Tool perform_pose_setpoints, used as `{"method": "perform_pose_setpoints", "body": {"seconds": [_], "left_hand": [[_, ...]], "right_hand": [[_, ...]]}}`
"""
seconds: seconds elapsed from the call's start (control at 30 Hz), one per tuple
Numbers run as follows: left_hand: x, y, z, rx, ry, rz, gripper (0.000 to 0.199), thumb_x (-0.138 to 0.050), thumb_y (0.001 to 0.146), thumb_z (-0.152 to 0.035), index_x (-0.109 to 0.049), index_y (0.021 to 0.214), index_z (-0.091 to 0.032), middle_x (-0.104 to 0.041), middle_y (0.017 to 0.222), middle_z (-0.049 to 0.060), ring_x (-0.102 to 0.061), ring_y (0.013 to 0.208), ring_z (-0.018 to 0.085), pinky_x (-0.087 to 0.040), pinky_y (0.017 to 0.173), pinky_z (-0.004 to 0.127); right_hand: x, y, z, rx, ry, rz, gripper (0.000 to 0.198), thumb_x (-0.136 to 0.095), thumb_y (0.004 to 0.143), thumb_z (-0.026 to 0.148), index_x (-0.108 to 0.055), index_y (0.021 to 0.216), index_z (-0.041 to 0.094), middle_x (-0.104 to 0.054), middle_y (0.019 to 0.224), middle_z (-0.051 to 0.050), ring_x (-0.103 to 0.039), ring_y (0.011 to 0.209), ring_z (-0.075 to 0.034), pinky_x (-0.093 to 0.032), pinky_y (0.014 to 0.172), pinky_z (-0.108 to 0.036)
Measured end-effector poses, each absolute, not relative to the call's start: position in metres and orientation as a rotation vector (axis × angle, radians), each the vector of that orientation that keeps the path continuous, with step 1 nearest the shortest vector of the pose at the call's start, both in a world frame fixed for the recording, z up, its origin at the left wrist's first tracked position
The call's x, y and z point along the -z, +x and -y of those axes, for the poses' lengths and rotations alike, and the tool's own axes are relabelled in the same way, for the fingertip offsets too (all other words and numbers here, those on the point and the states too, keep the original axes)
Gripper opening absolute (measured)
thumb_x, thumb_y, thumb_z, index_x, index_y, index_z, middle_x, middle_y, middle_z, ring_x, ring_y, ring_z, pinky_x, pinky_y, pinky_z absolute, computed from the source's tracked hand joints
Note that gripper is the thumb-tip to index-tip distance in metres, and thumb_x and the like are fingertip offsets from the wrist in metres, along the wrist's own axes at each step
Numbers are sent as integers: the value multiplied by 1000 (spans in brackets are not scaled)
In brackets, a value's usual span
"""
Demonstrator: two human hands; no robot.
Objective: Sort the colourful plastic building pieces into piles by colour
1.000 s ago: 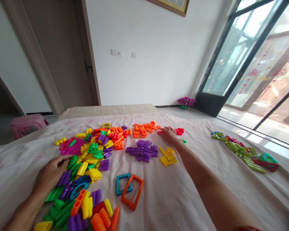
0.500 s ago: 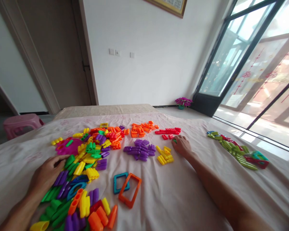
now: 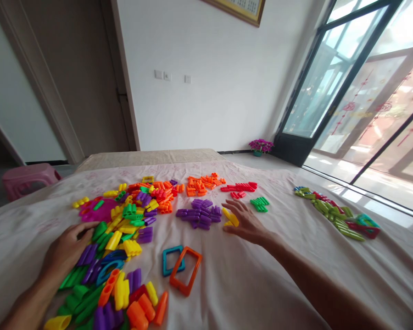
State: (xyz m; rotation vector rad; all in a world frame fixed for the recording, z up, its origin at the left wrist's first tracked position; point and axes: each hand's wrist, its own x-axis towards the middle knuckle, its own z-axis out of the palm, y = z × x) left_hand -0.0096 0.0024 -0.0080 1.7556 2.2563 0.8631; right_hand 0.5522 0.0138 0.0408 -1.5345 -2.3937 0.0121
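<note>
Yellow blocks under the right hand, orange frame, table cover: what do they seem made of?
Yellow blocks: probably moulded plastic, from their even bright colour and rounded edges; they look smooth, though partly covered.
Orange frame: likely rigid plastic, slightly shiny, with straight bars and uniform colour.
Table cover: cloth, matte, shown by soft folds; the fibre can't be told.

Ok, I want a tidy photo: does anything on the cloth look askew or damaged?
Only mildly: the orange frame lies askew, partly over the blue frame and apart from the mixed heap by the left hand. No damage shows.
</note>
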Motion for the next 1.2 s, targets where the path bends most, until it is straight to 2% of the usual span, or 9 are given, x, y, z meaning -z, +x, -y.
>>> {"method": "perform_pose_setpoints", "body": {"seconds": [0.07,0.17,0.43,0.8,0.97,1.07,1.2], "left_hand": [[8,-9,-2,-866,1755,-2252,45,-40,89,-43,-68,116,-21,-68,121,7,-62,112,25,-45,95,33],[7,-9,-2,-854,1753,-2259,45,-40,90,-44,-68,116,-20,-68,122,8,-62,113,25,-45,95,32],[8,-9,-2,-847,1743,-2276,44,-40,91,-44,-68,118,-22,-67,123,7,-62,112,24,-46,94,32],[9,-10,-4,-832,1771,-2280,45,-40,90,-44,-69,115,-21,-68,122,7,-63,112,24,-47,93,32],[6,-8,-2,-849,1745,-2254,46,-39,90,-44,-68,117,-21,-67,124,7,-62,114,25,-46,94,32],[5,-6,-1,-848,1731,-2250,46,-39,90,-44,-67,117,-21,-67,124,7,-61,114,25,-46,94,33],[4,-6,0,-856,1738,-2267,45,-40,90,-44,-68,115,-21,-68,121,7,-62,112,24,-46,93,32]], "right_hand": [[-32,543,-5,-35,-1595,2410,72,-58,85,63,-41,148,32,-42,153,-7,-29,143,-34,-28,113,-54],[-21,543,-9,-21,-1674,2350,54,-50,94,53,-51,141,28,-50,145,-9,-35,139,-32,-26,114,-52],[-17,550,-62,28,-1696,2218,38,-51,95,46,-64,123,24,-60,130,-10,-47,127,-28,-36,107,-45],[-12,550,-76,31,-1547,2221,29,-57,91,44,-70,111,27,-66,123,-5,-55,118,-25,-42,101,-41],[-14,550,-69,96,-1515,2162,27,-56,92,44,-72,105,28,-60,132,-5,-55,121,-24,-42,103,-40],[-14,551,-70,136,-1613,2047,31,-51,95,46,-72,107,27,-59,134,-6,-53,122,-25,-41,103,-41],[-16,551,-73,58,-1710,2037,41,-39,100,47,-71,110,23,-65,124,-8,-57,114,-23,-43,99,-37]]}}
